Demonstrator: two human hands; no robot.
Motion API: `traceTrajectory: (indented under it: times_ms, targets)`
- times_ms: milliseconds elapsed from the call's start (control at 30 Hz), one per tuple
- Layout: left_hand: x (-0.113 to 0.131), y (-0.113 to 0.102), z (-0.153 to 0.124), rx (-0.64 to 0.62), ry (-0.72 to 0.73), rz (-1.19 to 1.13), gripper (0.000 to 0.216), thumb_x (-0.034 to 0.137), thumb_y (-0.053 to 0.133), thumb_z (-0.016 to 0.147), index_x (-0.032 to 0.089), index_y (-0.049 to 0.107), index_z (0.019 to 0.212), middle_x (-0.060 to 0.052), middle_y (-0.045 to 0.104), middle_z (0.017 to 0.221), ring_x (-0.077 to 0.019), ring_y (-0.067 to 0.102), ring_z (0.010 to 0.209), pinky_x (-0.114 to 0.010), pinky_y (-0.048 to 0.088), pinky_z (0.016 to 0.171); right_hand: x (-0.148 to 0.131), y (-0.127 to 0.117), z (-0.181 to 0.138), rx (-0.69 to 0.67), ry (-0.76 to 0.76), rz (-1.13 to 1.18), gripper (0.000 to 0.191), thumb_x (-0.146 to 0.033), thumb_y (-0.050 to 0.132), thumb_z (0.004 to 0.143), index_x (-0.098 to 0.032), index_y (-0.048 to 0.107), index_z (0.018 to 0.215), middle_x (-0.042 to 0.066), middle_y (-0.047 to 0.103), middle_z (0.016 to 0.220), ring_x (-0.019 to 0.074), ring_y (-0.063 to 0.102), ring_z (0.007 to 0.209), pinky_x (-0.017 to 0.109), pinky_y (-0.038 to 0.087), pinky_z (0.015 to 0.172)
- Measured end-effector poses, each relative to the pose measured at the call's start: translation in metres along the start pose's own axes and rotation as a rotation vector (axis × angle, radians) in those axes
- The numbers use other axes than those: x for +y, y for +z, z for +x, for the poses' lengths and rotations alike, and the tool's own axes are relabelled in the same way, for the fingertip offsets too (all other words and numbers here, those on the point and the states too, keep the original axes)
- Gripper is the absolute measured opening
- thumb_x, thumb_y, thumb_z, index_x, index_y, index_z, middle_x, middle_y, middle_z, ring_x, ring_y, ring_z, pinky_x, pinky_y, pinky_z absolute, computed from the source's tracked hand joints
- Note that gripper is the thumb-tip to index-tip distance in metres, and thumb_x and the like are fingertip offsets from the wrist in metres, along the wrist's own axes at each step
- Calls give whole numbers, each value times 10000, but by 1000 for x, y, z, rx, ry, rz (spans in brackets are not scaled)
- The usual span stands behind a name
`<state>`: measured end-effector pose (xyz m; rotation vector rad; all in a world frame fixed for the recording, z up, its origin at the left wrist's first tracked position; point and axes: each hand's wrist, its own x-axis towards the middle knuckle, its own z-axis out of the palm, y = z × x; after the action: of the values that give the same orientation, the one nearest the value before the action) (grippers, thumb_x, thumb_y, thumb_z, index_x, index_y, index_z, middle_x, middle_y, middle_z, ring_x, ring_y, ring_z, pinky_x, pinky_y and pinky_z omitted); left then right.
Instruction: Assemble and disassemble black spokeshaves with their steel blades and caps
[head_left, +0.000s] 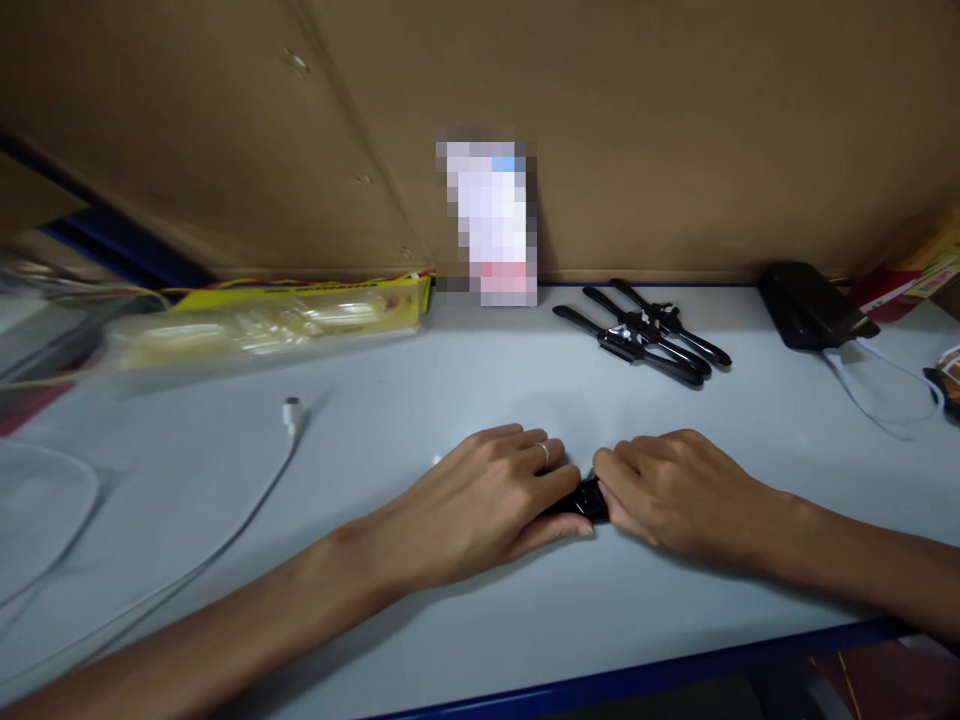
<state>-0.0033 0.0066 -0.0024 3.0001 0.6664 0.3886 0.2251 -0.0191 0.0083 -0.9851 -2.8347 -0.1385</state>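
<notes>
Both of my hands rest on the white table [525, 620] near its front edge, fingers curled toward each other. My left hand [487, 500], with a ring on one finger, and my right hand [675, 490] both close on a small black part [581, 498] held between them. Only a short piece of it shows between the fingertips. Behind the hands, to the right, lie three black clip-like parts [645, 333] side by side.
A yellow packet of clear parts [270, 320] lies at the back left. A white cable with a plug [291, 412] runs across the left side. A black box [810, 305] with a white cord sits at the back right. Cardboard walls the rear.
</notes>
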Motion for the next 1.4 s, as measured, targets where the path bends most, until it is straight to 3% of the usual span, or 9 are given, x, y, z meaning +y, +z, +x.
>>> traceTrajectory:
  times_ms: [167,267,367,533,867,1167,1400]
  targets:
    - [0,-3,1,2,1,-12,470,503,369,1043,177,596,791,-5,577,711,-155,487,614,-295,339,609,2,-7,-3,-27,15,-21,108,-147,438,969,-176,539,944,11,616,723,137,422,534,328,141,524]
    - [0,-5,2,8,8,-23,466,495,370,1045,177,587,783,-2,577,708,-155,489,614,-294,344,609,5,-9,-4,-11,-87,32,157,-95,429,954,-180,558,981,10,610,774,141,440,576,327,164,521]
    - [0,-5,2,4,27,-32,471,499,372,1043,181,563,752,3,562,693,-154,482,603,-295,345,598,9,-7,-3,91,-171,76,177,-161,427,988,-187,580,904,10,576,765,140,434,606,319,188,522]
    - [-1,-5,2,-6,28,-23,488,504,352,1046,183,575,755,4,562,692,-156,485,593,-308,361,589,9,-1,-2,230,-137,99,231,-202,481,993,-185,574,781,2,544,731,131,412,613,306,222,530]
    - [-1,-4,1,-23,11,-6,491,508,352,1046,175,608,793,-8,585,716,-158,525,610,-317,396,596,-5,0,-5,124,68,216,176,-116,414,953,-143,588,953,28,608,790,139,467,628,306,284,557]
    - [-1,-4,1,-11,20,7,474,495,360,1048,175,612,805,-5,589,705,-147,525,600,-302,388,591,2,-3,-5,86,-58,195,257,-66,375,942,-159,614,951,19,580,740,140,395,592,305,218,532]
    - [-1,-4,1,-9,22,10,480,495,359,1047,178,596,774,-3,577,696,-151,525,595,-311,393,586,2,-4,-4,107,-59,191,225,-109,418,952,-178,626,899,16,557,752,135,369,588,298,211,522]
